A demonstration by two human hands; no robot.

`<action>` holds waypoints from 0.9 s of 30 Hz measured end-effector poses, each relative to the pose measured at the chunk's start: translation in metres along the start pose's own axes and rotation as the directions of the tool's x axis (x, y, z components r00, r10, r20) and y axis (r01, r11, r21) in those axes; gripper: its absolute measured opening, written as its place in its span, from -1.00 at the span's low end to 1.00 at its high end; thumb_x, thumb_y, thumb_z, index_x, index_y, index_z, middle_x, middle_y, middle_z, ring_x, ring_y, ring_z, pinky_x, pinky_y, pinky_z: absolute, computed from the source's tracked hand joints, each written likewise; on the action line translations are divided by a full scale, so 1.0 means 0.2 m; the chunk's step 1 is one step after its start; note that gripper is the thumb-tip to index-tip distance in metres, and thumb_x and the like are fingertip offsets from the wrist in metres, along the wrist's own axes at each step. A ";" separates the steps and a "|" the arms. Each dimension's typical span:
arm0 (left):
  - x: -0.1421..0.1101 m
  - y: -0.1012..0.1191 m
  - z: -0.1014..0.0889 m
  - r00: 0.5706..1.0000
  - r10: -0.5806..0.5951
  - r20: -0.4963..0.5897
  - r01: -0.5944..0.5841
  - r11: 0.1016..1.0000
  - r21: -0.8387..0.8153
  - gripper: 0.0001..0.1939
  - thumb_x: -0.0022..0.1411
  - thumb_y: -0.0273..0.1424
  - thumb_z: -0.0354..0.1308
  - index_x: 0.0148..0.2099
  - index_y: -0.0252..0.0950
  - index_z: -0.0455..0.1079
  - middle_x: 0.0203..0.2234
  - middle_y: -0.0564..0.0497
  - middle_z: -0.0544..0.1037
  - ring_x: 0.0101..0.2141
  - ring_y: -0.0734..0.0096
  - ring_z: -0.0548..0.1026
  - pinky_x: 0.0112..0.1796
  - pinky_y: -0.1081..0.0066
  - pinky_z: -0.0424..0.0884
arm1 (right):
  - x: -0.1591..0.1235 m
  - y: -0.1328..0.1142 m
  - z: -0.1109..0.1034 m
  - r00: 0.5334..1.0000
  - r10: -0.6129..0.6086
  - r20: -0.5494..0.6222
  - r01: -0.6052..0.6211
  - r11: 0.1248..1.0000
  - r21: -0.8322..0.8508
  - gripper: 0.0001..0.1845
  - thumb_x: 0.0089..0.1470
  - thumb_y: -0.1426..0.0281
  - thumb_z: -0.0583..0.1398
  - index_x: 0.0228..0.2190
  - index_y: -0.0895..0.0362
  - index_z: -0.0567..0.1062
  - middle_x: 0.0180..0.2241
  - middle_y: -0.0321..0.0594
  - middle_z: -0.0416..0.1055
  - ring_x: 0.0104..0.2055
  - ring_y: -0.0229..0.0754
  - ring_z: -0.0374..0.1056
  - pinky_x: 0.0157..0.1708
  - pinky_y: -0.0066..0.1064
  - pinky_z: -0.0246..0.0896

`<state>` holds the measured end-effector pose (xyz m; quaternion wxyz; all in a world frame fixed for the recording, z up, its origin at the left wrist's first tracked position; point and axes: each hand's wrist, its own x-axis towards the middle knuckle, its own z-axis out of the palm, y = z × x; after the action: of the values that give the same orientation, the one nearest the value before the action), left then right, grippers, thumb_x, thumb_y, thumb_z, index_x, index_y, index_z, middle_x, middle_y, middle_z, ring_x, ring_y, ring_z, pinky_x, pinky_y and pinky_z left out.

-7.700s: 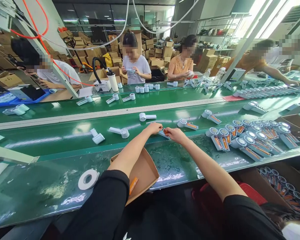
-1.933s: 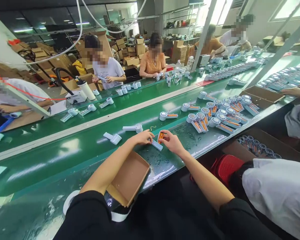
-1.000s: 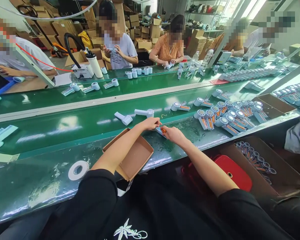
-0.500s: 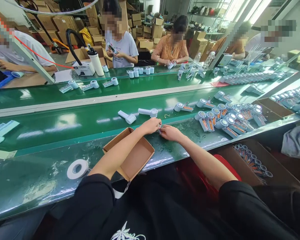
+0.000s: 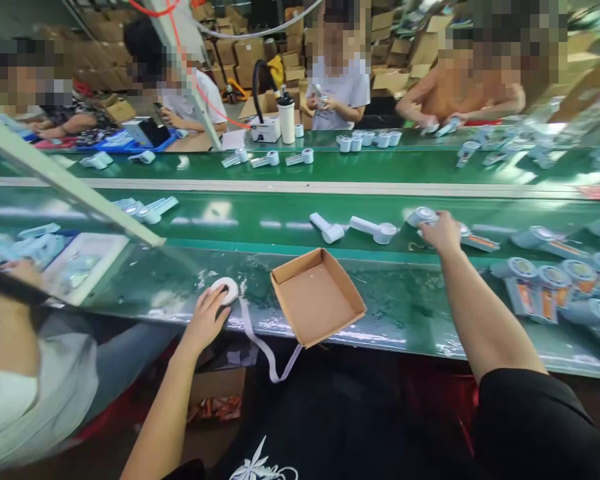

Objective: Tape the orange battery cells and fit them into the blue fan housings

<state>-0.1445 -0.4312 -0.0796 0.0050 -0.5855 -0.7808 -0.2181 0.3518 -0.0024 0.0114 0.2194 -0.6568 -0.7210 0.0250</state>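
My left hand (image 5: 207,317) reaches to the roll of white tape (image 5: 231,291) on the bench, its outstretched fingers resting on the roll. From the roll a loose strip of tape (image 5: 264,347) droops over the bench edge and up to the near side of an open cardboard box (image 5: 317,297). Out over the green belt, my right hand (image 5: 443,233) is closed around a pale handheld fan (image 5: 421,215); the palm hides part of it. Just beyond the hand lies another fan with an orange strip in its handle (image 5: 483,243).
Two white fans (image 5: 327,229) lie on the belt (image 5: 265,223) left of my right hand. More fans (image 5: 550,287) crowd the bench at right. A slanted metal post (image 5: 80,187) crosses the left side. Co-workers sit across the belt; another person's arm (image 5: 10,333) is at far left.
The view has turned left. My hands, previously together beyond the box, have parted: the left moved to the tape roll, the right out over the belt, where it holds a fan.
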 end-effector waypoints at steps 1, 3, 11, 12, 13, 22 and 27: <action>-0.03 0.00 0.00 1.000 -0.001 0.010 0.001 1.000 0.000 -0.62 0.38 -0.14 0.02 0.02 -0.18 0.56 0.13 -0.19 0.60 0.24 -0.10 0.42 0.23 -0.12 0.40 | -0.02 -0.05 0.01 0.999 0.013 -0.035 -0.013 1.000 0.024 -0.49 0.18 0.40 0.23 0.12 0.33 0.39 0.11 0.45 0.44 0.22 0.31 0.37 0.15 0.14 0.24; -0.04 0.07 -0.02 0.999 0.016 -0.029 -0.016 1.000 0.004 -0.67 0.41 -0.18 0.01 -0.02 -0.18 0.54 0.07 -0.20 0.62 0.23 -0.09 0.42 0.24 -0.13 0.40 | -0.14 -0.20 0.02 0.998 -0.001 -0.067 0.011 0.988 0.151 -0.50 0.19 0.36 0.23 0.13 0.27 0.39 0.21 0.37 0.36 0.30 0.25 0.29 0.23 0.11 0.19; 0.13 0.65 -0.14 0.910 0.362 -0.202 -0.381 0.922 -0.064 -0.76 0.36 -0.19 0.24 0.00 -0.14 0.41 -0.01 -0.13 0.60 0.37 -0.13 0.24 0.32 -0.21 0.24 | -1.11 -0.83 -0.12 0.480 -0.767 0.426 0.118 0.538 0.835 -0.48 0.28 0.03 0.25 0.15 0.03 0.53 -0.30 -0.25 0.64 -0.28 -0.09 0.56 -0.24 -0.35 0.42; 0.16 0.66 -0.14 0.913 0.355 -0.202 -0.376 0.924 -0.072 -0.74 0.34 -0.17 0.26 -0.01 -0.14 0.42 -0.01 -0.13 0.60 0.38 -0.14 0.22 0.32 -0.21 0.24 | -1.17 -0.85 -0.13 0.398 -0.809 0.432 0.153 0.523 0.839 -0.47 0.27 0.01 0.27 0.14 0.03 0.55 -0.28 -0.24 0.65 -0.26 -0.08 0.57 -0.23 -0.35 0.42; 0.18 0.64 -0.14 0.924 0.320 -0.212 -0.341 0.937 -0.073 -0.74 0.33 -0.16 0.27 -0.02 -0.14 0.42 -0.02 -0.14 0.60 0.37 -0.15 0.23 0.32 -0.20 0.24 | -1.22 -0.85 -0.13 0.347 -0.836 0.425 0.223 0.514 0.828 -0.44 0.24 -0.01 0.30 0.13 0.03 0.56 -0.22 -0.20 0.66 -0.19 -0.05 0.58 -0.17 -0.32 0.42; 0.21 0.18 0.13 0.963 -0.054 -0.263 0.049 0.998 -0.024 -0.70 0.37 -0.19 0.10 0.03 -0.21 0.45 0.01 -0.25 0.63 0.14 -0.14 0.46 0.28 -0.24 0.24 | -1.30 -0.46 -0.03 0.431 -0.756 0.493 0.733 0.612 0.298 -0.84 0.28 0.47 0.24 -0.28 0.05 0.64 -0.28 -0.13 0.64 -0.12 -0.04 0.53 -0.02 -0.24 0.28; 0.08 0.46 0.22 0.882 0.130 -0.453 -0.165 0.986 -0.038 -0.67 0.41 -0.26 0.15 0.16 -0.20 0.40 -0.02 -0.20 0.63 0.14 -0.06 0.48 0.25 -0.15 0.28 | -1.23 -0.39 -0.03 0.537 -0.802 0.261 0.647 0.590 0.483 -0.73 0.25 0.19 0.33 -0.06 0.01 0.62 -0.06 -0.10 0.64 0.01 0.03 0.52 0.07 -0.16 0.34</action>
<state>-0.0538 -0.3807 -0.0834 0.1792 -0.5768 -0.7030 -0.3754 0.2904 -0.2499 -0.0271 0.1408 -0.2196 -0.9439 0.2025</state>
